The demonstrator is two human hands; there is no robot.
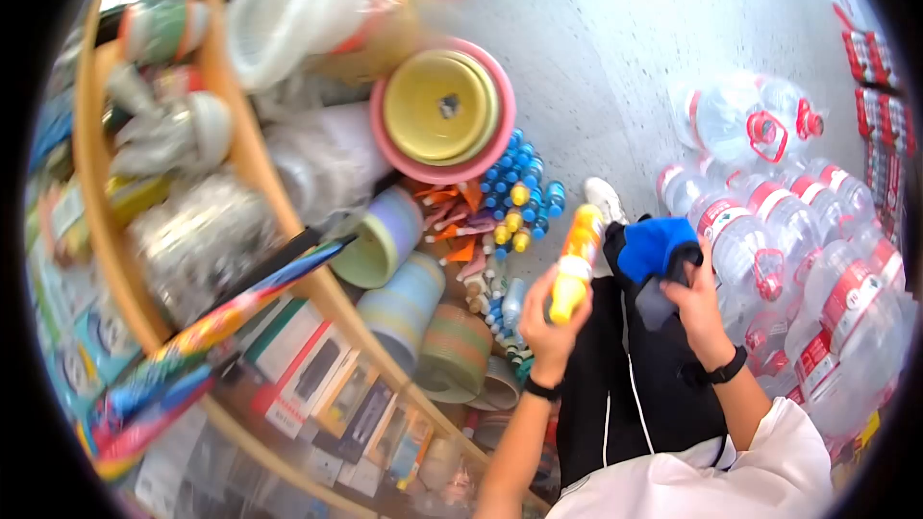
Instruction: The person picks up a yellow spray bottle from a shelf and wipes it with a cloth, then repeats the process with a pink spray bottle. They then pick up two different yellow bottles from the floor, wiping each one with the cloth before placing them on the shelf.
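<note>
My left hand (552, 329) is closed around the lower part of a yellow bottle (580, 255) with a printed label, held tilted over the floor. A blue-and-black cloth (658, 245) is gripped in my right hand (696, 300), with thumb and fingers on its right side; folds hide its full shape. The bottle and the cloth are close side by side, in front of my knees. Just left of the bottle, a cluster of small blue-capped bottles (519, 173), some with yellow caps, stands on the floor.
Large clear water bottles (735, 221) with red labels crowd the right side. Stacked yellow and pink basins (437, 106) stand ahead left. Striped bins (452, 351) line the foot of a wooden shelf (255, 149) full of goods. A white shoe (604, 200) is on the grey floor (606, 58).
</note>
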